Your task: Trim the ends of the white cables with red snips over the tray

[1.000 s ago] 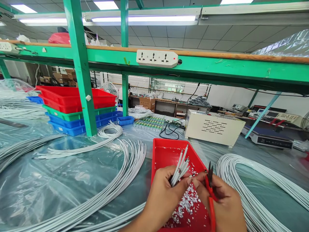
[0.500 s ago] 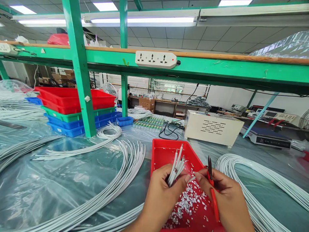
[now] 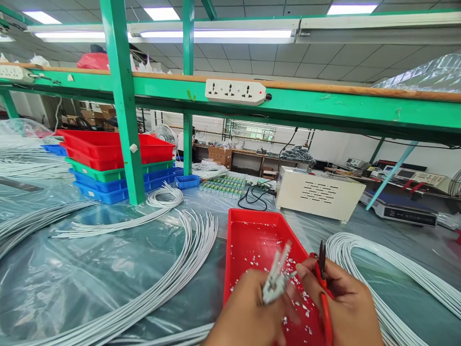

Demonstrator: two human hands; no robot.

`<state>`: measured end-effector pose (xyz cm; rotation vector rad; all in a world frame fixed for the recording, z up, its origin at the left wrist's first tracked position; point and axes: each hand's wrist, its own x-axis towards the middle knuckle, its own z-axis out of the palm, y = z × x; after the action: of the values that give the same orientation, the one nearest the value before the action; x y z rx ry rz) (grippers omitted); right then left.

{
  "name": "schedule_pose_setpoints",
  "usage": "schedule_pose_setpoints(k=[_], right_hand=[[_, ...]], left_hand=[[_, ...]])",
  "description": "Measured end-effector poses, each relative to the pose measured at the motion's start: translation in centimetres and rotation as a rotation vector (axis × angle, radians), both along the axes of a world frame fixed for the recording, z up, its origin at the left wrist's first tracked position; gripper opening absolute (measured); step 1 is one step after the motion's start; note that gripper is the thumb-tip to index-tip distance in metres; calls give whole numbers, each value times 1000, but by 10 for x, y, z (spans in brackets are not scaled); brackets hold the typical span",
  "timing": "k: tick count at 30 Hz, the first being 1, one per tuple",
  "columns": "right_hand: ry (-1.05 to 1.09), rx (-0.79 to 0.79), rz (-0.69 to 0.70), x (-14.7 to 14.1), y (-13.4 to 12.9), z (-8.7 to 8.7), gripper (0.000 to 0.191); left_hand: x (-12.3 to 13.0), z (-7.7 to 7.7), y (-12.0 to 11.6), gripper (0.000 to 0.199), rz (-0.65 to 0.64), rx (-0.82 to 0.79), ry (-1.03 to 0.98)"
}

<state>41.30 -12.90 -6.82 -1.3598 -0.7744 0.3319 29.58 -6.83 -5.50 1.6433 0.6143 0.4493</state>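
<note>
1. Workbench [image 3: 90, 281]: covered in clear plastic sheet, fills the lower view.
2. Green shelf beam [image 3: 324, 103]: runs across above the bench, white power strip [image 3: 236, 92] on its front.
3. White cable bundles: one [image 3: 194, 264] curves left of the red tray, ends fanned out; another [image 3: 345, 245] loops round to the right of it.
4. Red tray [image 3: 257, 240]: on the bench, under both hands.
5. Cream metal box [image 3: 320, 192]: behind the tray, to its right.
6. Left hand [image 3: 248, 305]: motion-blurred, closed round a bunch of cable ends [image 3: 275, 284] over the tray.
7. Right hand [image 3: 344, 298]: grips red-handled scissors [image 3: 326, 315], blades up; thumb and forefinger pinched beside the bunch, possibly on one strand, too blurry to be sure.
8. Silvery scraps [image 3: 255, 262]: scattered over the tray floor.
</note>
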Motion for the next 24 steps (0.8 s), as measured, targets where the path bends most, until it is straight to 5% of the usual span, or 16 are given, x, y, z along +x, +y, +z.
schedule_pose_setpoints(k=[3,5,11,19,24], right_hand=[[-57,-41,-81,-2,-3,-1,27],[-85,-38,-89,-4,-5,0,27],[72,-13,93,-7,-7,7,25],[338,-72,432,4,5,-4,35],[294,-132,490,1,2,0,37]], left_hand=[[-1,7,5,31,247,20,-170],[-3,10,7,25,283,46,-240],[-8,10,10,22,-6,-59,-195],[-18,24,22,17,10,266,-195],[-31,33,25,19,-18,349,-68]])
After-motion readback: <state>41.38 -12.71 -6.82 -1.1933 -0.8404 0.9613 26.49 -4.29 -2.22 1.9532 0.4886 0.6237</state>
